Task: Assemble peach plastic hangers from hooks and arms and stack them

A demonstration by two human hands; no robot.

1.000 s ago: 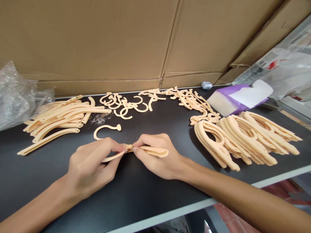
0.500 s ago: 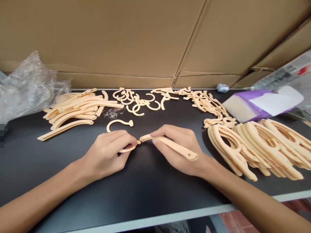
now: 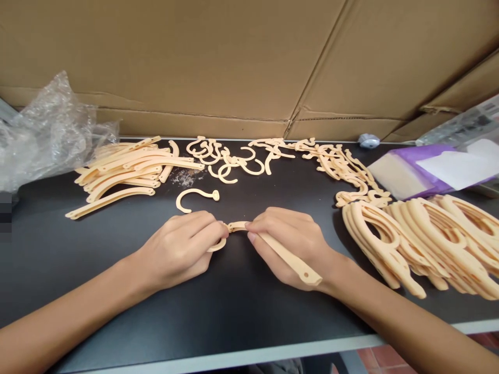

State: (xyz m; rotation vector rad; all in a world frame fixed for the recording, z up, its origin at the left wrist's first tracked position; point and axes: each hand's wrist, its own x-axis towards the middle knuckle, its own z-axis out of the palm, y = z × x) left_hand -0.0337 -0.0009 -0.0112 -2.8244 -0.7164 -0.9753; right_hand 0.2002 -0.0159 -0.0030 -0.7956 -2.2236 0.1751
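Observation:
My left hand (image 3: pixel 185 246) is closed around a beige plastic hanger hook (image 3: pixel 217 246), most of it hidden by the fingers. In a pinch, my right hand (image 3: pixel 290 244) holds a long beige hanger arm (image 3: pixel 290 258), its holed end slanting down across the palm. The arm's other end meets the hook's end at my left fingertips; whether they are joined I cannot tell. Just beyond my left hand lies a loose hook (image 3: pixel 198 195) on the black table (image 3: pixel 218 327).
At the back left are stacked hanger arms (image 3: pixel 125 169) beside crumpled clear plastic wrap (image 3: pixel 50 135). More hooks (image 3: pixel 230 163) and curved pieces (image 3: pixel 335 163) lie along the back. Folded hangers (image 3: pixel 421 239) and a purple pack (image 3: pixel 436 166) are on the right. Cardboard (image 3: pixel 195 62) stands behind.
The end of the hanger arm has come up against the hook at my left fingertips, closing the small gap. The whole view has shifted slightly.

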